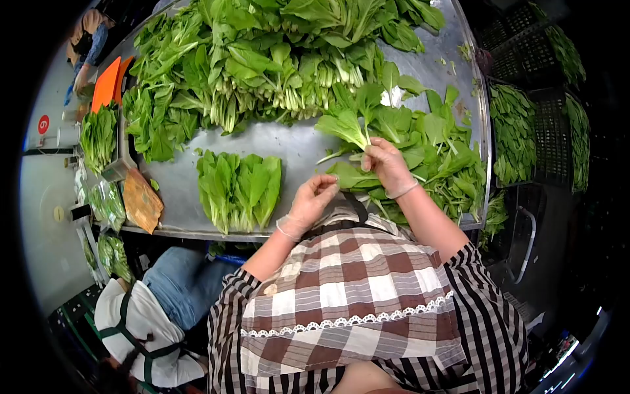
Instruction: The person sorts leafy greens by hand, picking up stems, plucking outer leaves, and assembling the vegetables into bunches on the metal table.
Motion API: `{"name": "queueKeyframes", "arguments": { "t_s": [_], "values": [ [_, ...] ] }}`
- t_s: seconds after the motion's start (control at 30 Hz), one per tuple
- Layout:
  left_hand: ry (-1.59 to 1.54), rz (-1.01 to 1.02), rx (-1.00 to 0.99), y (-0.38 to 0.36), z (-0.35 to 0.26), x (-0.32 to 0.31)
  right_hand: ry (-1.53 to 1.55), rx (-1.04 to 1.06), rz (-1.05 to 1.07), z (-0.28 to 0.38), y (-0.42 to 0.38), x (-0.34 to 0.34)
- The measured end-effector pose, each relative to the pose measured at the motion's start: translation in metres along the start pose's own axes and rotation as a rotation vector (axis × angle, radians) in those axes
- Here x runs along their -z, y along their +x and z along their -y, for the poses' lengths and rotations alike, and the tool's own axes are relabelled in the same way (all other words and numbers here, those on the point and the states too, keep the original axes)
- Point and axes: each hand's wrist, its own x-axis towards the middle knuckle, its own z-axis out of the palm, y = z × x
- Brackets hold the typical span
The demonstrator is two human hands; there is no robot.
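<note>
In a clear glove, my right hand (pixel 387 167) pinches the stem end of a small leafy green (pixel 348 123), its leaves pointing up and left. My left hand (pixel 312 201), also gloved, is just left of it with thumb and fingertips drawn together; whatever lies between them is too small to make out. Loose leaves (pixel 449 167) cover the metal table's right side beneath and beyond my right hand. Left of my left hand, a neat row of greens (pixel 239 189) lies on the metal table (pixel 298 146). A large heap of greens (pixel 256 59) fills the far side.
Black crates (pixel 551 134) of greens stand beyond the table's right edge. At the left are an orange sheet (pixel 106 84), a brown board (pixel 142 200) and bagged greens (pixel 107 203). One person (pixel 151 322) is at lower left, another (pixel 90 43) at upper left.
</note>
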Motion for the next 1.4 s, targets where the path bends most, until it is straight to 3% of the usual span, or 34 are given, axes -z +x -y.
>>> {"name": "queueKeyframes", "arguments": {
  "t_s": [0.13, 0.47, 0.6, 0.73, 1.03, 1.13, 1.23, 1.33, 1.4],
  "values": [
    [0.015, -0.025, 0.035, -0.002, -0.016, -0.003, 0.019, -0.012, 0.037, -0.021, -0.015, 0.002],
    [-0.079, -0.184, -0.115, 0.002, -0.041, -0.011, -0.148, 0.124, 0.134, -0.029, -0.037, -0.042],
    [-0.21, -0.228, -0.142, -0.008, -0.058, -0.019, -0.363, 0.167, 0.135, -0.022, -0.047, -0.052],
    [-0.222, -0.245, -0.149, -0.007, -0.044, -0.012, -0.387, 0.22, 0.143, -0.03, -0.048, -0.05],
    [-0.407, -0.266, 0.202, 0.0, -0.029, -0.002, -0.198, 0.201, 0.066, -0.024, -0.046, -0.059],
    [-0.348, -0.105, 0.375, -0.003, -0.03, 0.003, -0.297, 0.222, 0.036, -0.029, -0.042, -0.054],
    [-0.153, -0.114, 0.143, -0.006, -0.038, -0.002, -0.415, 0.297, 0.005, -0.037, -0.037, -0.049],
    [-0.077, -0.27, -0.179, -0.001, -0.04, -0.012, -0.595, 0.377, 0.001, -0.031, -0.043, -0.053],
    [-0.037, -0.268, -0.198, 0.001, -0.039, -0.017, -0.717, 0.44, -0.007, -0.029, -0.045, -0.054]
  ]
}}
